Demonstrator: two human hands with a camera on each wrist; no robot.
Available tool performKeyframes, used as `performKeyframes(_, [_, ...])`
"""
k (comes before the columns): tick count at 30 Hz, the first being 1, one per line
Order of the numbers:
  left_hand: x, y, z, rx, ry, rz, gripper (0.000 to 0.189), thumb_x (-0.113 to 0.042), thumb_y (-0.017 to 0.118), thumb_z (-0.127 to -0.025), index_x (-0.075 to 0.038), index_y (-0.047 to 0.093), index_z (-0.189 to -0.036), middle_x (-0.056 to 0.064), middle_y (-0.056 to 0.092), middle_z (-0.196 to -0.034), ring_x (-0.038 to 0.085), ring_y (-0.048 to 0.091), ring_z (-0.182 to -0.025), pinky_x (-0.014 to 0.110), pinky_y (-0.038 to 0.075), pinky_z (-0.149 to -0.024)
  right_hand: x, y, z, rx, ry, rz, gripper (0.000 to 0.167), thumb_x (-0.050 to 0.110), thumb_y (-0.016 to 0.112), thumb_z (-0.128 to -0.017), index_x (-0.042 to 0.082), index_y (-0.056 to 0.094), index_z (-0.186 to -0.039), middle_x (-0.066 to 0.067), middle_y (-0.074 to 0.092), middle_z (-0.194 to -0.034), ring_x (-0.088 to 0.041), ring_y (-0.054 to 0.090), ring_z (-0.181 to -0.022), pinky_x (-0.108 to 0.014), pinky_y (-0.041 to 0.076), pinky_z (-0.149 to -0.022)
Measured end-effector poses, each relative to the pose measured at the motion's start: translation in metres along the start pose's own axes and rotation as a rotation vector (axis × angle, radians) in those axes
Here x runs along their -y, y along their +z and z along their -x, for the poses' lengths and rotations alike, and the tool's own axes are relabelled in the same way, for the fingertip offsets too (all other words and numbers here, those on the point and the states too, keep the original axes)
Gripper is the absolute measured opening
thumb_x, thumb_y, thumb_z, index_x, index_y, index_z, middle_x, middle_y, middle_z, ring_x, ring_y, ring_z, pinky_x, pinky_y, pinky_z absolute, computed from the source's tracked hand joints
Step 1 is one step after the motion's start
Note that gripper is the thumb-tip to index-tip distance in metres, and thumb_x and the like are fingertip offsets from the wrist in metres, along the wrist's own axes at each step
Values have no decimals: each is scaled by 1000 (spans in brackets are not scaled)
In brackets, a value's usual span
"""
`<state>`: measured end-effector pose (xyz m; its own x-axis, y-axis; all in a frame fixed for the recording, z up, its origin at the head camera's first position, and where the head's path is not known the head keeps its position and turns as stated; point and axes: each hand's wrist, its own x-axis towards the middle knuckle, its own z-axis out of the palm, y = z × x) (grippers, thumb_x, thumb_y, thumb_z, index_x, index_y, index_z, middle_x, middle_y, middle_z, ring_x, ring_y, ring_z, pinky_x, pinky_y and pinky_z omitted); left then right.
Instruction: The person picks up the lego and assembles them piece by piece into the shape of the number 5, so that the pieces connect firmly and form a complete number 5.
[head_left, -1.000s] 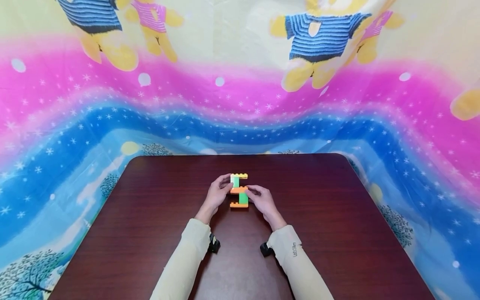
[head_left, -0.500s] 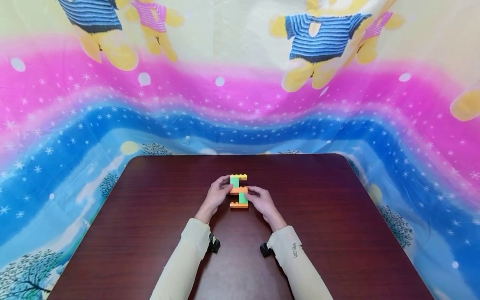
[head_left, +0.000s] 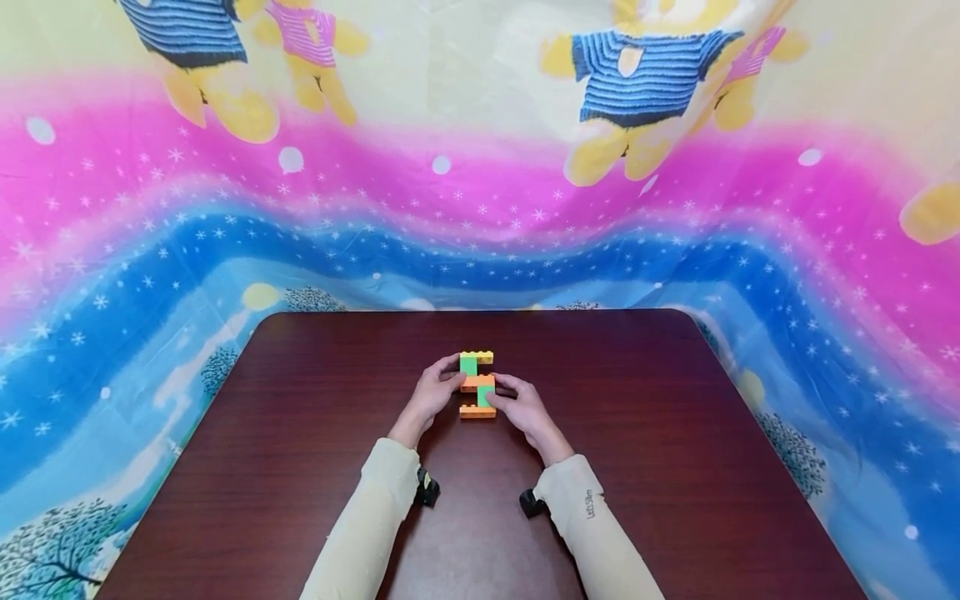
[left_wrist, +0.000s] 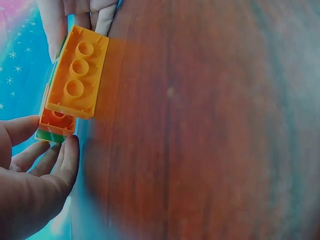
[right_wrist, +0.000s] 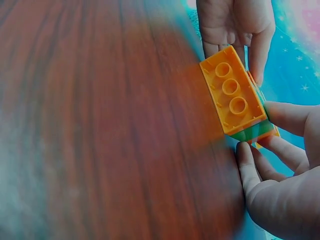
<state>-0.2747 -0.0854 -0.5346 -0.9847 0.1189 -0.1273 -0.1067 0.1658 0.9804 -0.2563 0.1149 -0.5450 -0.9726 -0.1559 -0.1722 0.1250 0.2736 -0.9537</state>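
Observation:
Between my hands is a stack of interlocking toy building bricks, built in an S shape. From the top come a yellow brick (head_left: 477,357), a green brick (head_left: 468,367), an orange middle brick (head_left: 477,383), a second green brick (head_left: 485,396) and an orange bottom brick (head_left: 477,412). My left hand (head_left: 431,392) pinches the stack's left side at the upper green and middle orange bricks. Thumb and fingers of my right hand (head_left: 525,408) pinch the lower green brick from the right. Both wrist views show the bottom brick's hollow underside (left_wrist: 77,72), with its round tubes facing the cameras.
The stack is held over a dark reddish-brown wooden table (head_left: 315,467) with rounded far corners. Behind it hangs a patterned cloth (head_left: 480,200) with bears and snowflakes. A dark wrist camera (head_left: 428,487) sits at the left cuff, another camera (head_left: 532,502) at the right.
My right thumb has slid down from the middle orange brick onto the lower green brick. The stack sits very slightly lower in the head view; my left hand keeps its hold.

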Motion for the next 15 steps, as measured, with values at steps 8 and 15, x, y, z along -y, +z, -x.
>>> performKeyframes(8, [2,-1,-1,11,8,-30,52,-17,57,-108,-12,42,-158,17,49,-156,36,48,-144,52,44,-115,0,0,1,10,-27,-4,54,21,67,-102,10,51,-152,-14,55,-149,-32,54,-136,-51,48,-111])
performKeyframes(15, [2,-1,0,25,-8,-13,53,-16,58,-107,-12,42,-158,16,48,-157,35,47,-145,52,44,-116,1,0,2,3,-18,15,53,22,68,-102,12,53,-152,-13,57,-147,-31,55,-134,-49,50,-109])
